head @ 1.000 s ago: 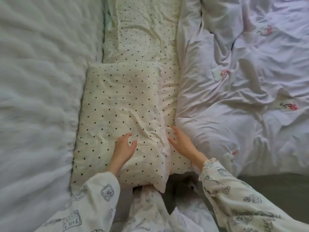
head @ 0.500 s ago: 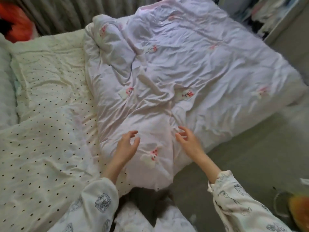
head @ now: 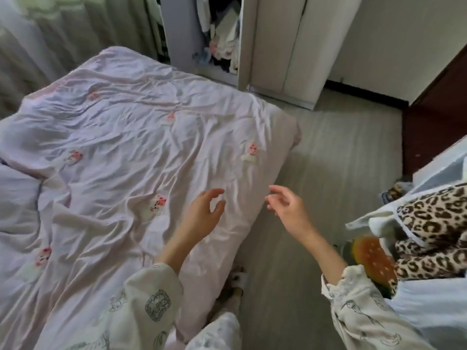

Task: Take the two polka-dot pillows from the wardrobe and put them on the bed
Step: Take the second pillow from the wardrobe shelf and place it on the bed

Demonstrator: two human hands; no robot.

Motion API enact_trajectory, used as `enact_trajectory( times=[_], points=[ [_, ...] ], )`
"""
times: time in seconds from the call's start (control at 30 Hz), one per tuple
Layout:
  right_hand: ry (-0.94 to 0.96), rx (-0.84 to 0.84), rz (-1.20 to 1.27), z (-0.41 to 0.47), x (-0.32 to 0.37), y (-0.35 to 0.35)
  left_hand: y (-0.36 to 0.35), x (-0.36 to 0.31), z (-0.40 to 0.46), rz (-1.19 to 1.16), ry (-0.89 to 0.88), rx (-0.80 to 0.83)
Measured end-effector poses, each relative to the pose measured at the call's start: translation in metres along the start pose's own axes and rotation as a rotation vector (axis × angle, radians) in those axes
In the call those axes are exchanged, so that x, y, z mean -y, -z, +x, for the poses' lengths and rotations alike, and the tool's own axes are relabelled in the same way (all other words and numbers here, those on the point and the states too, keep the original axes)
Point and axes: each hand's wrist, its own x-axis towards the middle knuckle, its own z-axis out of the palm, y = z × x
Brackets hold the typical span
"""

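Note:
The bed (head: 113, 152) fills the left of the view, covered by a wrinkled pale lilac duvet with small pink-and-white figures. No polka-dot pillow is in sight now. My left hand (head: 202, 213) hovers over the duvet's near right edge, fingers apart, holding nothing. My right hand (head: 288, 210) floats just past the bed's edge above the floor, fingers spread and empty. The wardrobe (head: 255, 44) stands at the top centre beyond the bed's foot, its door open, with jumbled clothes (head: 222, 49) inside.
A strip of pale wood floor (head: 328, 157) runs between the bed and the wardrobe. A leopard-print blanket (head: 434, 233) and an orange plush (head: 371, 261) are piled at the right. A dark wooden door (head: 439, 107) is at far right. Grey curtains (head: 63, 34) hang top left.
The view has swung right, from the polka-dot pillow on the bed toward the wardrobe. Both hands left the pillow and now hang empty at the duvet's edge.

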Motion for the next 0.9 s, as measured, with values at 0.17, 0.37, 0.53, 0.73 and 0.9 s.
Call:
enact_trajectory(
  times=[0.17, 0.37, 0.53, 0.73, 0.9],
  points=[
    [0.02, -0.148, 0.024, 0.096, 0.016, 0.064, -0.03, -0.049, 0.121, 0.039, -0.147, 0.078],
    [0.047, -0.217, -0.027, 0.209, 0.058, 0.134, -0.035, -0.123, 0.273, 0.011, -0.264, 0.061],
    [0.067, -0.315, -0.079, 0.282, 0.076, 0.202, -0.055, -0.181, 0.368, 0.0, -0.356, 0.095],
    [0.091, -0.352, -0.073, 0.383, 0.075, 0.276, -0.099, -0.241, 0.478, 0.023, -0.412, 0.091],
    [0.124, -0.336, -0.045, 0.483, 0.072, 0.349, -0.147, -0.302, 0.576, 0.013, -0.43, 0.061]
  ],
)
